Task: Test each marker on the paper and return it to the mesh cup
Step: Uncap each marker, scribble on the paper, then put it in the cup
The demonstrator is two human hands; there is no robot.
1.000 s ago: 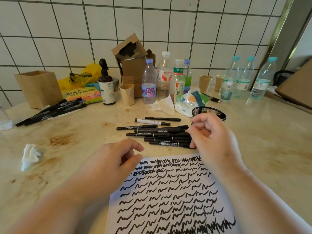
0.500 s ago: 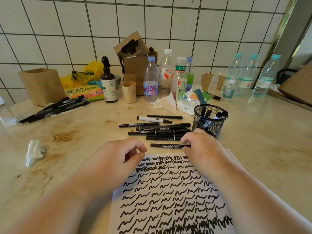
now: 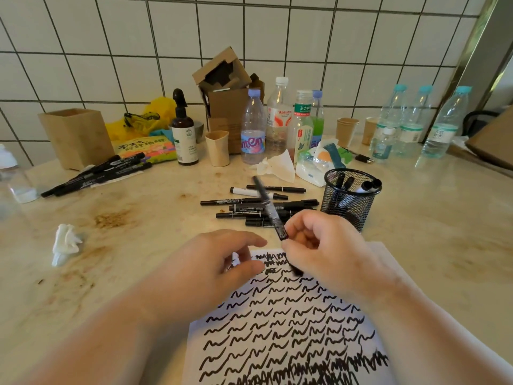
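Note:
My right hand (image 3: 330, 254) holds a black marker (image 3: 270, 211) tilted up and away, its lower end over the top edge of the paper (image 3: 294, 323). The sheet is covered in rows of black squiggles. My left hand (image 3: 219, 269) rests on the paper's upper left corner with fingers loosely curled and nothing in it. Several black markers (image 3: 258, 208) lie in a pile just beyond the paper. The black mesh cup (image 3: 351, 200) stands upright to the right of the pile with a few markers inside.
A second group of markers (image 3: 97, 176) lies at the left beside a wooden box (image 3: 76, 137). Bottles (image 3: 277, 123), paper cups, a cardboard box (image 3: 222, 93) and tissues crowd the back by the tiled wall. A crumpled tissue (image 3: 65, 243) lies at the left.
My right hand has picked one marker out of the pile and lifted it over the paper's top edge. My left hand has slid slightly right, with its fingers more spread.

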